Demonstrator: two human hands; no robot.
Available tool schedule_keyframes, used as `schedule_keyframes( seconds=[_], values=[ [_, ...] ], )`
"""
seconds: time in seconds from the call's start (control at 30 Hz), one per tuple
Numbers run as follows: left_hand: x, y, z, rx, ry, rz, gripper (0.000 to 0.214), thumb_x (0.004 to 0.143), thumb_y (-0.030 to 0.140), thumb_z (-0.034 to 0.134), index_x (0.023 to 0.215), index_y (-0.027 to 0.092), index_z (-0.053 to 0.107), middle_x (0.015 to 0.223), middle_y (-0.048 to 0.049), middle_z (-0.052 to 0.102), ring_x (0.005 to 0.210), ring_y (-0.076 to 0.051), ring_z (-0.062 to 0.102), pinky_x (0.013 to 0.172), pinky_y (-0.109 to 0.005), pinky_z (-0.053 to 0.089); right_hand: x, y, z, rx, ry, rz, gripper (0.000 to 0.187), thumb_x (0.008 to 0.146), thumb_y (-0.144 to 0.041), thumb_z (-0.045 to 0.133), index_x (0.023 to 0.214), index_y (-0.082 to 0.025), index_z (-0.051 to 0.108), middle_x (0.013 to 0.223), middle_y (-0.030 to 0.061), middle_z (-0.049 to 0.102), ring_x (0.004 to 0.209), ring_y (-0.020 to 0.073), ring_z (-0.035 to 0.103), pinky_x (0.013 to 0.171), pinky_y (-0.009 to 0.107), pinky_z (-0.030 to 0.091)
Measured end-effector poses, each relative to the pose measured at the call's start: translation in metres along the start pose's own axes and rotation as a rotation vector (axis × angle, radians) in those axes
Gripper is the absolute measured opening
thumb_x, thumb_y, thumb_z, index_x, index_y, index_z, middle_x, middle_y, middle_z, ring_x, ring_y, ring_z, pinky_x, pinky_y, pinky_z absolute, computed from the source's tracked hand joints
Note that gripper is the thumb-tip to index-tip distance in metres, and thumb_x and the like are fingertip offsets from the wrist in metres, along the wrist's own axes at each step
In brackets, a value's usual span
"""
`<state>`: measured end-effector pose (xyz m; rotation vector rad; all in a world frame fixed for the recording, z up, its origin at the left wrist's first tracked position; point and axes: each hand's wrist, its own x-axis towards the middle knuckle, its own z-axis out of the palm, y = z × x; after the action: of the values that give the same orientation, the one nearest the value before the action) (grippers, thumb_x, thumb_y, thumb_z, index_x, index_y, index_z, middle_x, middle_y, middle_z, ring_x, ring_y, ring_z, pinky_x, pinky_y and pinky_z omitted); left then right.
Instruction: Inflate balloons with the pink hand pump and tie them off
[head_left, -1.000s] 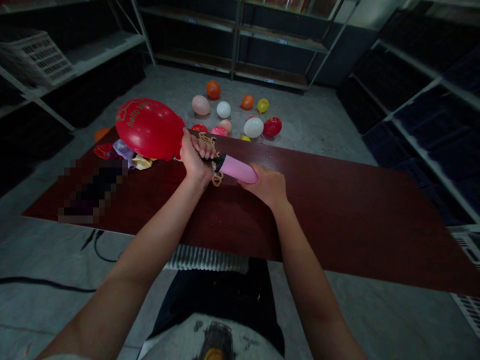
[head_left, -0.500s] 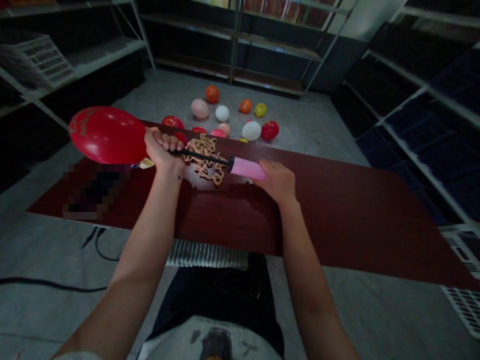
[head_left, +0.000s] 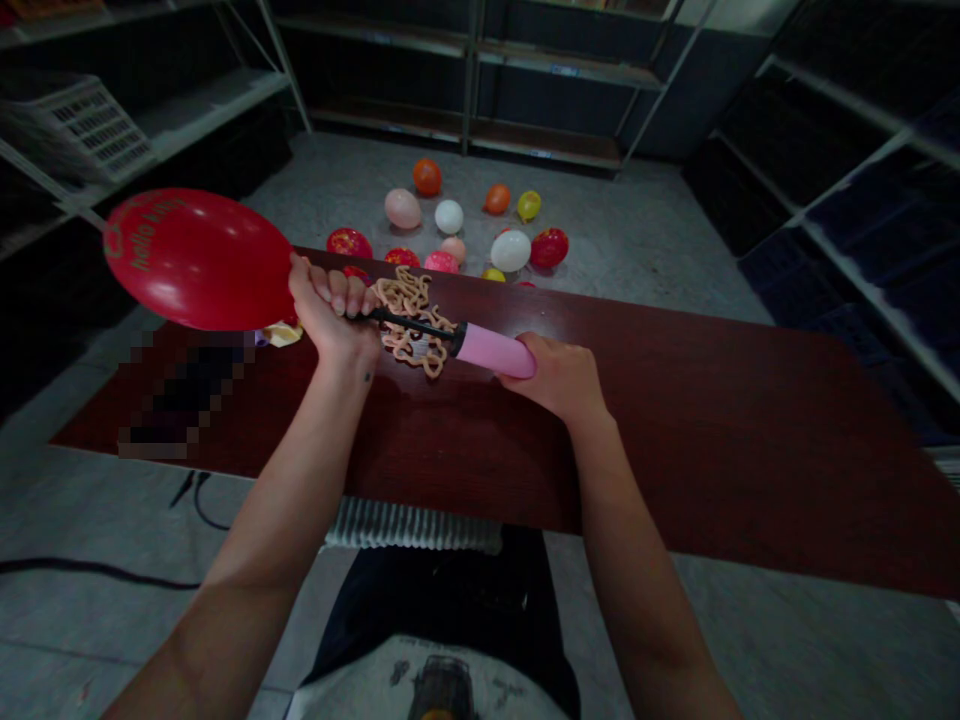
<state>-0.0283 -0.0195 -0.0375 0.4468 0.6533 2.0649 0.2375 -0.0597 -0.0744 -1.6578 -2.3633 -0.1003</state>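
My left hand (head_left: 334, 312) is closed where the neck of a large red balloon (head_left: 199, 260) meets the front end of a balloon pump (head_left: 491, 352). "Hello kitty" lettering marks the balloon's skin. Wrapped around the pump's pink barrel is my right hand (head_left: 564, 375). A black shaft runs between both hands, above the tabletop. The join of balloon neck and nozzle is hidden by my left fingers. Beneath the shaft lies a heap of tan, wavy, cord-like pieces (head_left: 405, 290).
A dark red table (head_left: 712, 430) spans the front. Small pale and purple pieces (head_left: 281, 333) lie under the red balloon, near a blurred-out patch. Beyond, several balloons, including a white one (head_left: 511, 250), rest on the floor. Metal shelves (head_left: 555, 75) line the room; a white basket (head_left: 97, 125) stands left.
The red balloon looks larger and reaches further left, showing more of its lettering. Both hands keep their grips, and the view has shifted slightly.
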Motion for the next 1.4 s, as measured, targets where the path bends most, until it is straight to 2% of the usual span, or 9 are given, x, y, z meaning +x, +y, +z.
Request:
schedule_keyframes(
  seconds=[0.27, 0.47, 0.57, 0.7, 0.83, 1.0, 1.07, 1.23, 1.4],
  values=[
    [-0.034, -0.037, 0.017, 0.025, -0.01, -0.15, 0.058, 0.107, 0.04, 0.044, 0.057, 0.02, 0.024, 0.046, 0.0054, 0.021, 0.037, -0.008, 0.023, 0.044, -0.027, 0.023, 0.004, -0.018, 0.007, 0.019, -0.004, -0.005, 0.043, 0.084, -0.055, 0.063, 0.108, -0.02, 0.068, 0.096, 0.0114, 0.078, 0.079, 0.0261, 0.07, 0.065, 0.033, 0.04],
    [-0.026, -0.052, 0.009, -0.008, -0.018, -0.181, 0.058, 0.105, 0.043, 0.049, 0.057, 0.021, 0.026, 0.045, 0.0063, 0.021, 0.037, -0.008, 0.023, 0.043, -0.027, 0.022, 0.004, -0.025, 0.008, 0.03, 0.001, 0.011, 0.042, 0.084, -0.055, 0.064, 0.109, -0.021, 0.068, 0.099, 0.0101, 0.078, 0.083, 0.0268, 0.071, 0.064, 0.032, 0.04],
    [-0.015, -0.049, 0.003, -0.038, 0.032, -0.199, 0.058, 0.105, 0.042, 0.049, 0.056, 0.02, 0.026, 0.044, 0.0066, 0.022, 0.036, -0.008, 0.023, 0.042, -0.026, 0.022, 0.006, -0.031, 0.008, 0.04, 0.044, -0.005, 0.042, 0.085, -0.055, 0.065, 0.112, -0.023, 0.068, 0.102, 0.008, 0.078, 0.086, 0.0262, 0.072, 0.063, 0.032, 0.04],
    [-0.003, -0.041, -0.004, -0.05, 0.101, -0.178, 0.059, 0.102, 0.043, 0.053, 0.056, 0.021, 0.024, 0.044, 0.007, 0.023, 0.035, -0.008, 0.024, 0.04, -0.025, 0.022, 0.009, -0.032, 0.012, -0.002, 0.08, -0.026, 0.043, 0.089, -0.055, 0.061, 0.116, -0.022, 0.068, 0.104, 0.0098, 0.077, 0.086, 0.0255, 0.07, 0.064, 0.031, 0.04],
    [0.006, -0.029, -0.005, -0.042, 0.147, -0.133, 0.06, 0.102, 0.043, 0.054, 0.056, 0.021, 0.022, 0.045, 0.0075, 0.021, 0.035, -0.008, 0.024, 0.041, -0.024, 0.025, 0.008, -0.02, 0.013, -0.078, 0.123, -0.057, 0.041, 0.092, -0.053, 0.058, 0.117, -0.021, 0.067, 0.103, 0.011, 0.076, 0.089, 0.0257, 0.068, 0.07, 0.033, 0.041],
    [0.011, -0.005, -0.004, -0.09, 0.2, -0.1, 0.056, 0.108, 0.035, 0.041, 0.057, 0.02, 0.024, 0.044, 0.0071, 0.021, 0.034, -0.007, 0.021, 0.04, -0.024, 0.022, 0.005, -0.002, 0.007, -0.148, 0.145, -0.035, 0.041, 0.092, -0.05, 0.062, 0.122, -0.022, 0.066, 0.109, 0.0121, 0.074, 0.096, 0.0286, 0.065, 0.076, 0.036, 0.042],
    [0.013, 0.004, -0.006, -0.093, 0.175, -0.072, 0.055, 0.108, 0.033, 0.04, 0.056, 0.02, 0.025, 0.043, 0.0065, 0.022, 0.034, -0.008, 0.021, 0.04, -0.024, 0.022, 0.005, 0.005, 0.005, -0.152, 0.144, -0.021, 0.042, 0.092, -0.049, 0.062, 0.123, -0.022, 0.065, 0.111, 0.0122, 0.074, 0.099, 0.0296, 0.065, 0.079, 0.036, 0.043],
    [0.011, 0.02, -0.007, 0.014, 0.049, 0.005, 0.062, 0.103, 0.047, 0.05, 0.055, 0.02, 0.021, 0.042, 0.005, 0.021, 0.034, -0.009, 0.022, 0.04, -0.026, 0.025, 0.003, 0.016, 0.007, -0.065, 0.146, 0.014, 0.044, 0.091, -0.05, 0.063, 0.124, -0.021, 0.065, 0.115, 0.0113, 0.074, 0.102, 0.0293, 0.066, 0.082, 0.036, 0.045],
    [0.0, 0.022, 0.0, 0.003, -0.008, 0.039, 0.06, 0.106, 0.041, 0.044, 0.054, 0.02, 0.023, 0.043, 0.005, 0.019, 0.034, -0.008, 0.02, 0.041, -0.026, 0.023, -0.001, 0.016, 0.006, 0.04, 0.051, 0.017, 0.044, 0.083, -0.055, 0.07, 0.113, -0.024, 0.069, 0.105, 0.007, 0.077, 0.094, 0.027, 0.07, 0.073, 0.033, 0.046]
  ],
)
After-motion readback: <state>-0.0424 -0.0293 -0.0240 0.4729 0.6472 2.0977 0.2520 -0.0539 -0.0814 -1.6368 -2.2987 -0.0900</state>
